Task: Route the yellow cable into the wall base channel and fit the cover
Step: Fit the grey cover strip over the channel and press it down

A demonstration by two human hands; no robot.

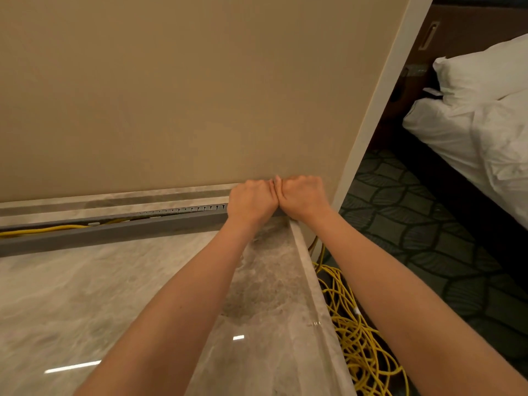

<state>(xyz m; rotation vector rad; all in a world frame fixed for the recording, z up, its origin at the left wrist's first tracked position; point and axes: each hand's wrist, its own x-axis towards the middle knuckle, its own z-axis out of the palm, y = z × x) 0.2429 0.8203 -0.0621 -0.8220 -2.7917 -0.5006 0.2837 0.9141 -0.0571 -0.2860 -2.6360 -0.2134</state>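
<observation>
2 bare forearms, the left forearm [177,295] and the right forearm [400,275], reach from the bottom edge up to the foot of the beige wall [171,95]. The left hand [251,205] and the right hand [303,200] sit knuckle to knuckle, touching, both with fingers curled under and away from the camera. They press on the right end of the grey channel [114,231], which runs along the wall base. The fingertips are hidden, so I cannot tell whether either hand grips the channel or only bears down on it.

The yellow cable [43,230] lies inside the channel at the far left, where the top is open. Nearer the hands a row of slotted teeth [185,210] shows along the channel's back edge. Past the wall corner the cable drops down and spreads in a loose tangled heap [357,338] on the patterned dark carpet [414,210], just beside the right forearm.

Polished marble floor [85,295] lies under the left forearm, and its pale stone edge strip [314,295] separates it from the carpet. White corner trim [380,110] ends the wall. Beyond it stands a bed [471,138] with rumpled white sheets and a pillow [485,70].
</observation>
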